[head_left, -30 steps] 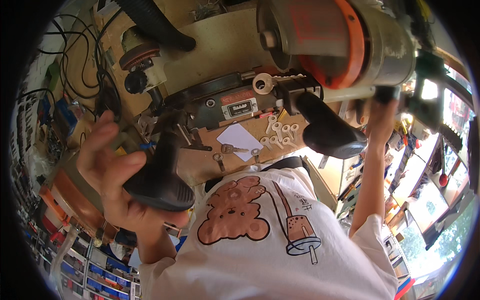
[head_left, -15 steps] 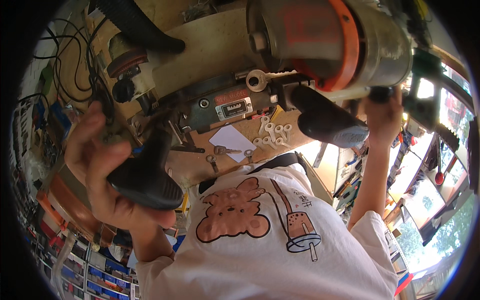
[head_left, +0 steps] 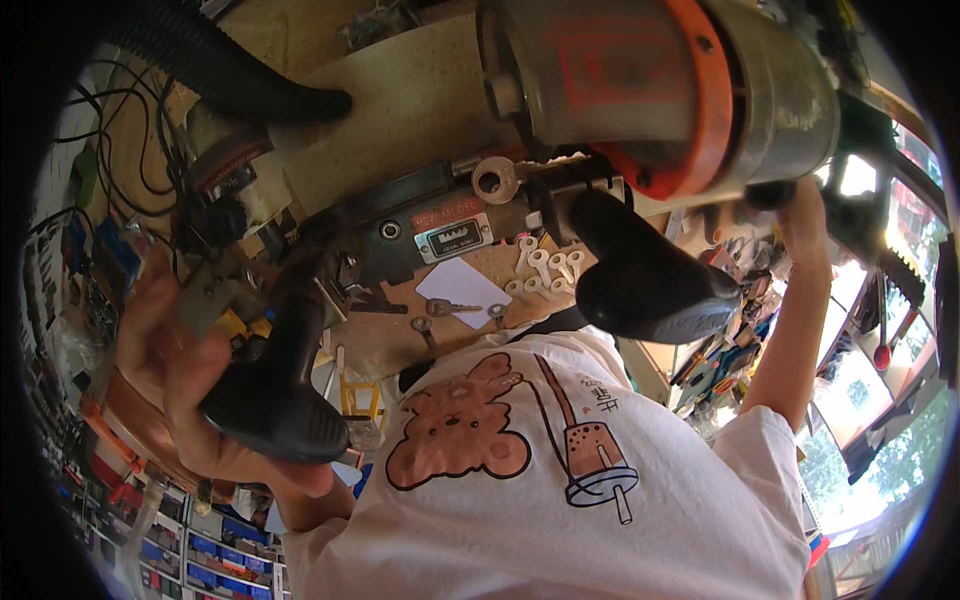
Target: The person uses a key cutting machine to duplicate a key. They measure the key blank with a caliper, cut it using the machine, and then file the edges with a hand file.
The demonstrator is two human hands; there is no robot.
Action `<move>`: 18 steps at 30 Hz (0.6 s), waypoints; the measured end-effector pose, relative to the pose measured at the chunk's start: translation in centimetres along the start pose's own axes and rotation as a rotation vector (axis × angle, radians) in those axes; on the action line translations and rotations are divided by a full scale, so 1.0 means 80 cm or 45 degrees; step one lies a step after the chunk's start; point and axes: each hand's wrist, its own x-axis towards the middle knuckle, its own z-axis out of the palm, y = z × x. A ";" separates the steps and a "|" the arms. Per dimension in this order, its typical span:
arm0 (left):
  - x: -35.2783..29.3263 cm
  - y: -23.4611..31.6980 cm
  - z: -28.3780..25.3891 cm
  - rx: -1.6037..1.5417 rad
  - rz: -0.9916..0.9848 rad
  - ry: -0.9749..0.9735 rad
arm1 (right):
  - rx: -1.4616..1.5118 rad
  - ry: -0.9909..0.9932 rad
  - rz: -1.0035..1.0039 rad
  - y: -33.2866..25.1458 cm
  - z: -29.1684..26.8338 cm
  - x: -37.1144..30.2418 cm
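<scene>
A grey key-cutting machine point(head_left: 390, 130) fills the upper part of the view. On the left, my left hand point(head_left: 190, 400) curls around a black T-shaped lever handle point(head_left: 280, 400). My right hand point(head_left: 803, 225) is closed on a black knob point(head_left: 770, 195) at the machine's right end; its fingertips are partly hidden. A key point(head_left: 495, 182) stands in the machine's middle with its round head showing. A second black lever handle point(head_left: 655, 285) juts out toward me, touched by neither hand.
Several loose keys point(head_left: 540, 262) lie on the wooden bench below the machine. Another key point(head_left: 452, 306) rests on white paper point(head_left: 465, 282). A black hose point(head_left: 270, 95) and cables point(head_left: 125, 130) are at upper left, a cylindrical motor housing point(head_left: 610, 80) at upper right.
Both black lever handles sit a little lower and further left in view, and my left hand has moved down with its handle. My right hand stays at the knob. The view has shifted slightly.
</scene>
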 end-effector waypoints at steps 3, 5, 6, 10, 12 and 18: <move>0.007 -0.003 -0.003 0.023 0.034 -0.064 | 0.306 -0.398 -0.158 0.011 -0.020 0.006; 0.007 -0.002 -0.006 0.049 0.028 -0.067 | 0.614 -0.749 -0.333 0.017 -0.022 0.002; 0.004 -0.001 -0.004 0.012 -0.007 -0.011 | 0.402 -0.681 -0.267 0.013 -0.022 -0.001; -0.003 0.007 0.004 -0.030 -0.075 0.091 | 0.411 -0.384 0.126 0.011 -0.029 0.014; -0.003 0.004 0.000 -0.014 -0.099 0.081 | 0.275 -0.208 0.262 -0.006 -0.028 0.018; 0.001 0.007 -0.003 0.037 -0.104 0.022 | 0.243 -0.214 0.293 0.001 -0.039 0.029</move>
